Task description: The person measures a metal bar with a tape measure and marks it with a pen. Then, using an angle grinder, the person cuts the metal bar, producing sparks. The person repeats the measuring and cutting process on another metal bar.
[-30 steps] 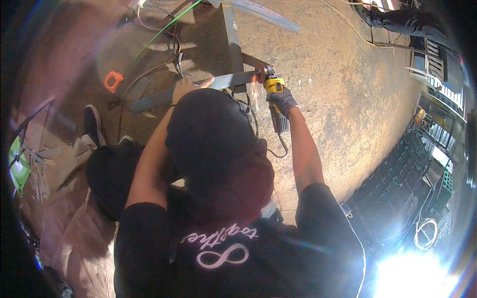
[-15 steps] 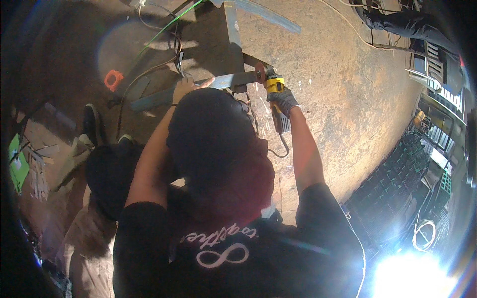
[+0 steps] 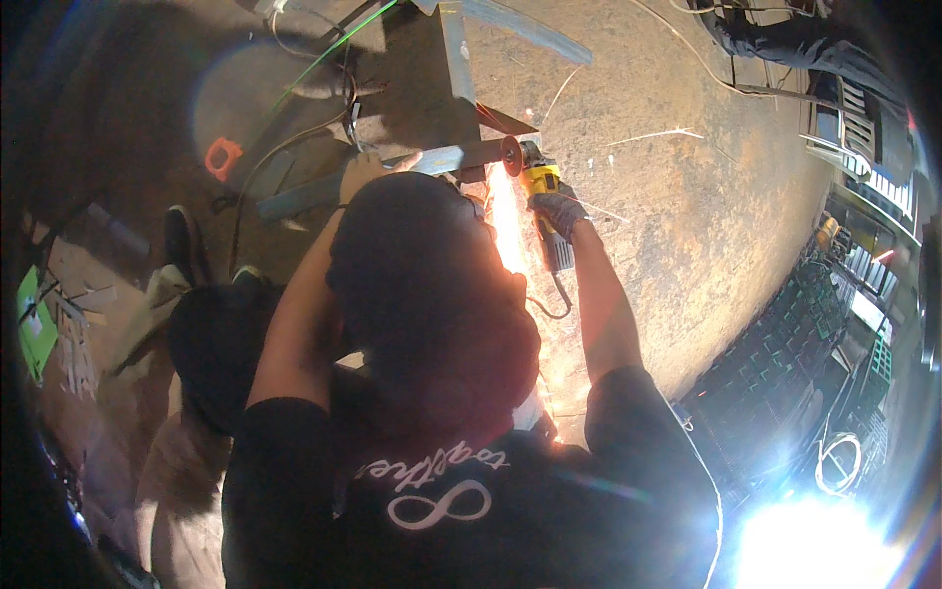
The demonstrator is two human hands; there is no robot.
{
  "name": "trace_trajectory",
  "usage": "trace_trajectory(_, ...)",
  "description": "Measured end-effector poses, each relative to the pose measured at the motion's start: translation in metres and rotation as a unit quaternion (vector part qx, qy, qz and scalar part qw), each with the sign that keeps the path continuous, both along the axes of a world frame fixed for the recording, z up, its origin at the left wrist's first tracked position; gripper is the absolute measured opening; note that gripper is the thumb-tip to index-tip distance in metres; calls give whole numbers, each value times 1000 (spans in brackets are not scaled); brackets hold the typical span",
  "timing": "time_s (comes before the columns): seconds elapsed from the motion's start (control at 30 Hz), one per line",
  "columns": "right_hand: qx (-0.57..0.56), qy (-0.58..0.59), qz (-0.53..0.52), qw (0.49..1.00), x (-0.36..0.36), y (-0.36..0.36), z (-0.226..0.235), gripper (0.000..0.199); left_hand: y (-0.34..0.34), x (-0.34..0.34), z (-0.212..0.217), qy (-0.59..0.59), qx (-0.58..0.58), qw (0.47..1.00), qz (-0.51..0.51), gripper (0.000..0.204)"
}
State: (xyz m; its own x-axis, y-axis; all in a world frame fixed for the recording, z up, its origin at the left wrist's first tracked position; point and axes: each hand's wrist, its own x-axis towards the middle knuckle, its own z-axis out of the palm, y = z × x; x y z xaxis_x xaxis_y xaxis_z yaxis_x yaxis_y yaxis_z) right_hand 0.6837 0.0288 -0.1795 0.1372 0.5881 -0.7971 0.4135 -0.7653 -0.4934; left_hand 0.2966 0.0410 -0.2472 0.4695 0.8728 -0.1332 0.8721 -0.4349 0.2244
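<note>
My right hand [image 3: 557, 209], in a dark glove, is closed around the body of a yellow and black angle grinder [image 3: 542, 180]. The grinder's reddish disc is against the right end of a grey metal bar [image 3: 442, 160]. Bright orange sparks [image 3: 505, 221] stream from that contact back toward my body. My bare left hand [image 3: 363, 175] grips the bar farther left, with some of its fingers hidden. Below the bar's right end is a dark support, mostly hidden. A large dark rounded shape covers the middle of the view, above my black shirt.
An orange ring-shaped object [image 3: 223, 158] and cables lie on the floor at left. Another flat metal bar [image 3: 530, 29] lies at the far side. A person's dark-clothed leg [image 3: 800, 47] shows at the top right. Beige trousers [image 3: 182, 481] are at lower left. A glaring light [image 3: 814, 550] shines at lower right.
Sparks have appeared at the disc, spraying toward me and scattering over the floor. The grinder has shifted slightly left and tilted. My left hand and the bar have hardly moved.
</note>
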Motion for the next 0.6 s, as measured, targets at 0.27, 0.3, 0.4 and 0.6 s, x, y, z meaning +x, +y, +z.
trace_trajectory(0.27, 18, 53, -74, 996, -3, 3, 0, 40, 3, 1, 14, -1, -27, 1000, 0, 53)
trace_trajectory(0.3, 10, 58, -60, 996, -2, 4, 0, 41, 2, 2, 15, -4, -25, 1000, 1, 53)
trace_trajectory(0.4, 41, 73, -29, 996, 2, 6, -8, 38, 9, 1, 14, 19, -136, 991, -9, 55)
trace_trajectory(0.6, -25, -2, 11, 1000, 5, -1, -9, 35, 8, -2, 2, 38, -117, 992, -15, 56)
